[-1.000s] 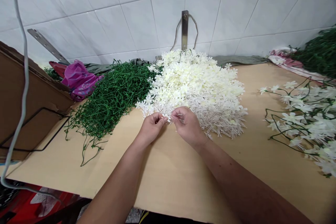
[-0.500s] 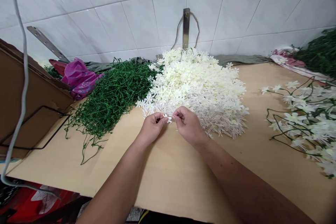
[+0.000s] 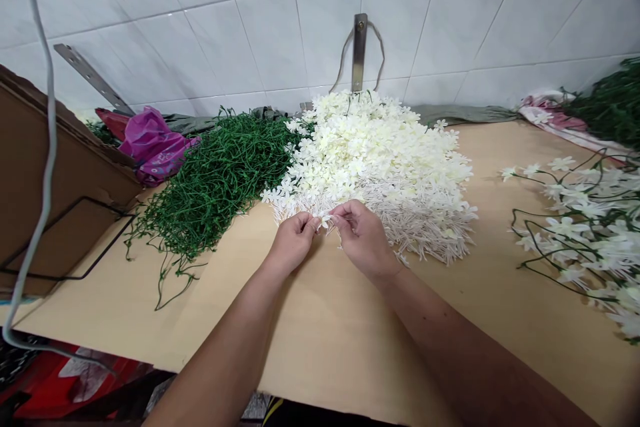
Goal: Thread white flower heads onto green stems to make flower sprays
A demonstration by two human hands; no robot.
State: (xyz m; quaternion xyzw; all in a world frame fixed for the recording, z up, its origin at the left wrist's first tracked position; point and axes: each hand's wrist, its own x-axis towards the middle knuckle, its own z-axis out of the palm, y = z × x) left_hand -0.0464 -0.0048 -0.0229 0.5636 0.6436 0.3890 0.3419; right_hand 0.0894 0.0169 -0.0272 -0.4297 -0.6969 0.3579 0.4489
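Between my two hands is a small white artificial flower [image 3: 325, 220], pinched from both sides at the front edge of the flower pile. My left hand [image 3: 294, 240] is closed, thumb and forefinger on the flower's left side. From the right, my right hand [image 3: 363, 237] pinches at the same flower; its fingertips partly cover it. Just beyond them lies a big heap of white artificial flowers [image 3: 385, 140], their pale stems pointing toward me. Left of this heap is a tangle of green plastic stems [image 3: 230, 177].
White flowers on green stems [image 3: 575, 233] lie at the right. More greenery [image 3: 610, 107] rests on a cloth at the far right. A purple plastic bag [image 3: 153, 143] and a cardboard box [image 3: 60, 193] stand at the left, near a hanging grey cable [image 3: 47, 167]. A metal bracket [image 3: 359, 53] is on the tiled wall.
My fingers shift slightly on the small white flower; a gap by the right fingertips half a second ago has closed. The whole view drifts a little, while the piles stay as they were.
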